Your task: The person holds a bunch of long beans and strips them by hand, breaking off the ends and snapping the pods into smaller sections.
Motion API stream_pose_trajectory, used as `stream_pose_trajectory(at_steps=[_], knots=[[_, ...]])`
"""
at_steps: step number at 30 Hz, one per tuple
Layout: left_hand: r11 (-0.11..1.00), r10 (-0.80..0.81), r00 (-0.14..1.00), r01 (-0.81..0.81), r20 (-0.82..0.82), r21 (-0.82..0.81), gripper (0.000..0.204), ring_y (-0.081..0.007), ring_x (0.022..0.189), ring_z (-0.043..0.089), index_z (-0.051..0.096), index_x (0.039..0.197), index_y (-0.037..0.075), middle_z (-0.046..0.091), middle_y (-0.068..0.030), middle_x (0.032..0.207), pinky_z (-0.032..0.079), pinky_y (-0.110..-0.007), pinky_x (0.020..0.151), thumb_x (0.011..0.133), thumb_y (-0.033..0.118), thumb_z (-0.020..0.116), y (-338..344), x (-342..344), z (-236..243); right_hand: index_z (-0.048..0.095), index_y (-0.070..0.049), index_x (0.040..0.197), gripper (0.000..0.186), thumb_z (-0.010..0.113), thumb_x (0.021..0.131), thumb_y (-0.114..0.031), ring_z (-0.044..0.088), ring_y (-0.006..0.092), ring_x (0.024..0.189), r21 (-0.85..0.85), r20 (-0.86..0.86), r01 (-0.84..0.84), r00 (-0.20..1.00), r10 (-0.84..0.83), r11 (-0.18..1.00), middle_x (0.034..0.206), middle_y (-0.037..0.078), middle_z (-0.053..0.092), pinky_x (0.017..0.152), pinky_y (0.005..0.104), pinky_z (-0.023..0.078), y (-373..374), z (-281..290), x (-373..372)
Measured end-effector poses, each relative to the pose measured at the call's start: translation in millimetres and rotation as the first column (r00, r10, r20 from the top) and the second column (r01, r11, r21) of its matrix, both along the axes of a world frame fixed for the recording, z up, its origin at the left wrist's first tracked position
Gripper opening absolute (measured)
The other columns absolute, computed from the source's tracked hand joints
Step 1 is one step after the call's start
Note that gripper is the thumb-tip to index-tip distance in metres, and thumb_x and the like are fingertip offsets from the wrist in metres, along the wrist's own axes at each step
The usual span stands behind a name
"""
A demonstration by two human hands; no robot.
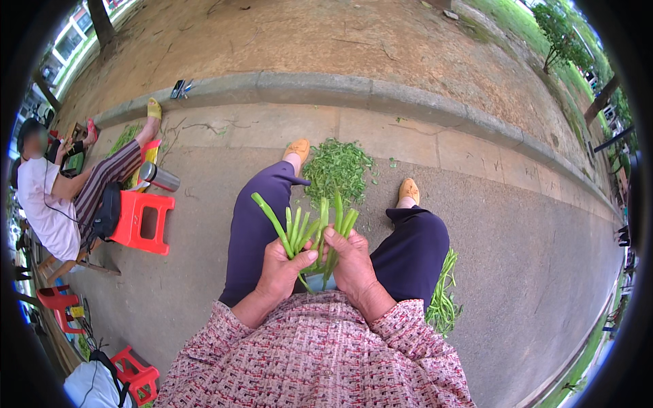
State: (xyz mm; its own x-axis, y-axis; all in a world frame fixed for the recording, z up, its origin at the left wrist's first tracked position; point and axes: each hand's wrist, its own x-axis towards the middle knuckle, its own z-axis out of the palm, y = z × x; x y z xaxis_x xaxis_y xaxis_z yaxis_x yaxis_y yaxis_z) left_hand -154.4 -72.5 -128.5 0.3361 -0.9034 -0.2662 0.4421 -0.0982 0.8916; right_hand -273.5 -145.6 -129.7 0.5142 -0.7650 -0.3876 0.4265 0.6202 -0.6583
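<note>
Fingers (305, 258) of the left hand (280, 272) are curled tight round a bunch of green stalks (309, 231), the thumb laid across the stems, while the right hand (350, 265) closes on the same bunch from the other side, its fingertips pressed on the stems just beside the left thumb. That bunch stands upright above the lap, between the knees, with one longer stalk leaning out to the left. Widest of all around it is the grey pavement (517, 272), bounded at its far side by a curved concrete kerb (381, 95) with bare earth (326, 34) beyond. On the left sits another person (51, 197) in striped trousers, one leg stretched toward the kerb, beside a red plastic stool (143, 221) that bears a metal flask (160, 178). Nearer lie the wearer's own dark trouser legs (255, 224), ending in tan shoes (298, 147). Between those feet a heap of chopped green trimmings (338, 166) lies on the pavement, well ahead of the hands. Beside the right thigh, a smaller pile of whole green stalks (443, 296) rests on the ground. Two more red stools (136, 375) stand at the lower left, next to a white bag (92, 387).
</note>
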Motion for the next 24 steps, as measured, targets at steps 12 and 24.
stream_pose_trajectory(at_steps=[12, 24], knots=[[0.999, -0.041, 0.999, 0.041, 0.013, 0.020, 0.012, -0.0068, 0.076, 0.055, 0.059, 0.093, 0.001, 0.060, -0.0003, 0.085, 0.047, -0.022, 0.069, 0.082, -0.001, 0.063, -1, -4, 5, 0.060, -0.006, 0.093, 0.013, 0.064, 0.086, -0.017, 0.057, 0.0094, 0.068, -0.081, -0.073, -0.120, 0.991, 0.114, 0.990, 0.080, 0.002, 0.063, 0.058, 0.0228, 0.042, -1, 3, -3], [0.997, 0.026, 0.983, -0.038, 0.179, 0.065, 0.012, -0.0091, 0.065, 0.055, 0.054, 0.094, 0.004, 0.059, -0.0031, 0.077, 0.047, -0.025, 0.060, 0.087, 0.012, 0.060, -7, 5, -7, 0.052, -0.006, 0.090, 0.018, 0.060, 0.089, -0.022, 0.057, 0.0163, 0.064, -0.291, -0.098, 0.060, 0.991, -0.092, 0.955, 0.073, 0.005, 0.055, 0.063, 0.0277, 0.047, -28, 13, -34]])
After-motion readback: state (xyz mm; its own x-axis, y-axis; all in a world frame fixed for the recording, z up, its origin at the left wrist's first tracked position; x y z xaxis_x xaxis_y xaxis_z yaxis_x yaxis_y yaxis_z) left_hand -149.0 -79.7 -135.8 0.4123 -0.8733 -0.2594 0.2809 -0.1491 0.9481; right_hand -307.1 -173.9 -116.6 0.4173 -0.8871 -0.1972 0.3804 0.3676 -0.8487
